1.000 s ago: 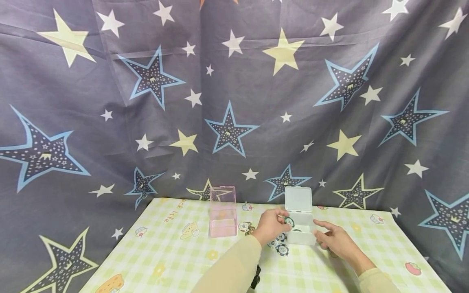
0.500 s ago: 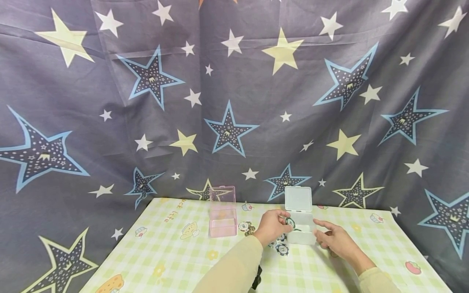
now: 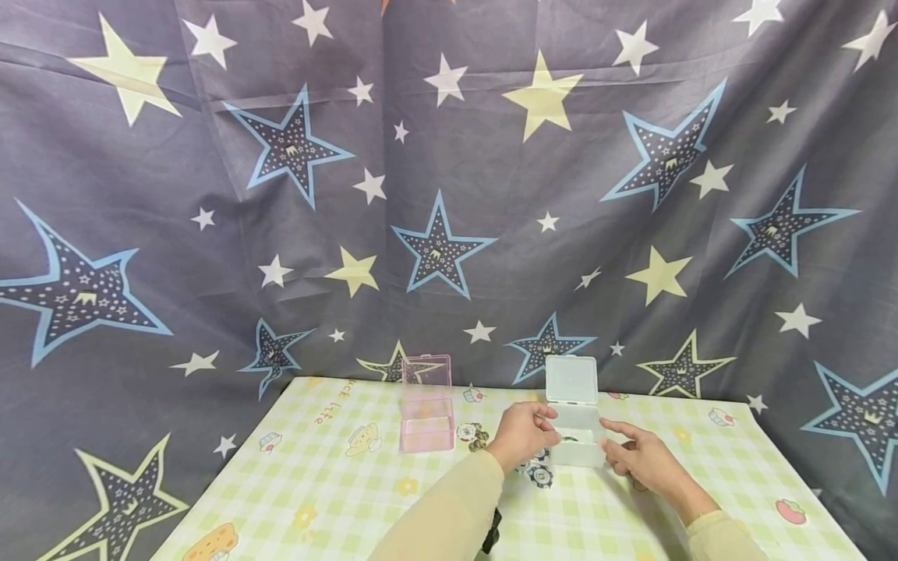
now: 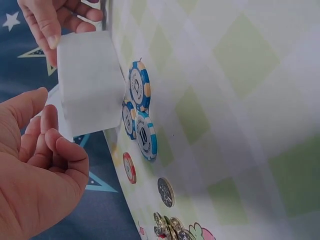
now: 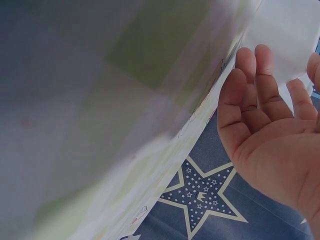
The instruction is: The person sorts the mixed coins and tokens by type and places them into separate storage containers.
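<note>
Left grip (image 3: pixel 522 432) curls loosely, empty; right grip (image 3: pixel 641 460), relaxed, touches the white box (image 3: pixel 578 455). Dipping the left could scatter poker chips (image 4: pixel 139 87) below it.

Two arms in long, pale cream cloth sleeves come up from the lower edge of the head view. The left sleeve (image 3: pixel 442 510) slants up to the right, its cuff ending near the wrist; the right sleeve (image 3: pixel 722 538) slants up to the left, with a bare wrist showing beyond the cuff. The bare left hand (image 3: pixel 521 433) shows its back, index finger and thumb pointing right, tips apart; from its own wrist, several fingers look loosely bent toward the palm. The bare right hand (image 3: pixel 641 460) faces it, index finger reaching left, thumb below, the remaining fingers half bent in its wrist view.
</note>
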